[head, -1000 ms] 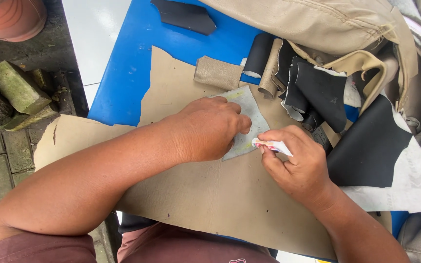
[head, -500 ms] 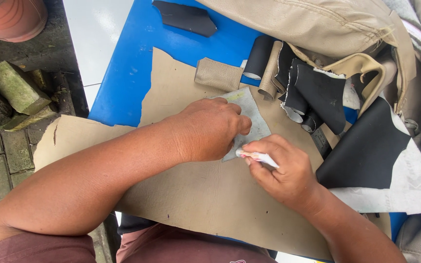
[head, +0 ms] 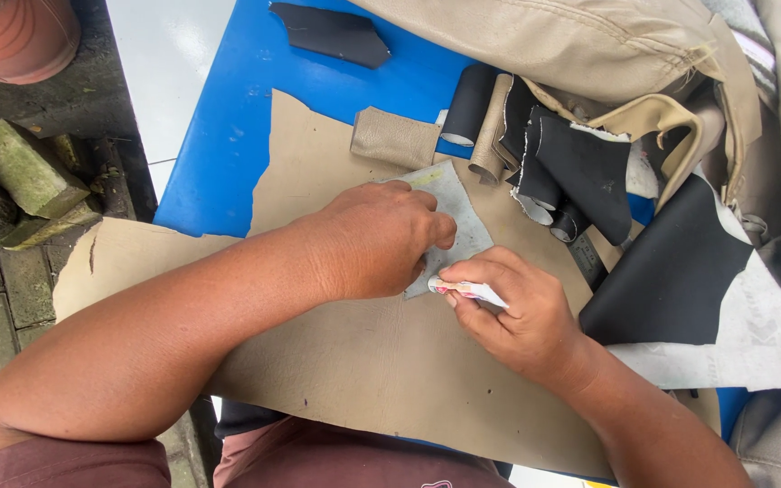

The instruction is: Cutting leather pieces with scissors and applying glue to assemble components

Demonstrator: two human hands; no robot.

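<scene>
A: Where do we find the pale grey, angular template piece (head: 458, 217)?

B: We see it flat on the large tan leather sheet (head: 363, 361), which covers the blue table (head: 228, 136).

A: Hand states?

B: Our left hand (head: 377, 239) presses down on the template, fingers curled. Our right hand (head: 512, 312) pinches a small white marker (head: 467, 289) at the template's lower edge. Black leather rolls (head: 535, 136) lie near.

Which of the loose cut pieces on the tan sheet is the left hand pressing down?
The left hand presses the pale grey piece. The small tan patch lies untouched farther up, and the black pieces lie to the right.
</scene>
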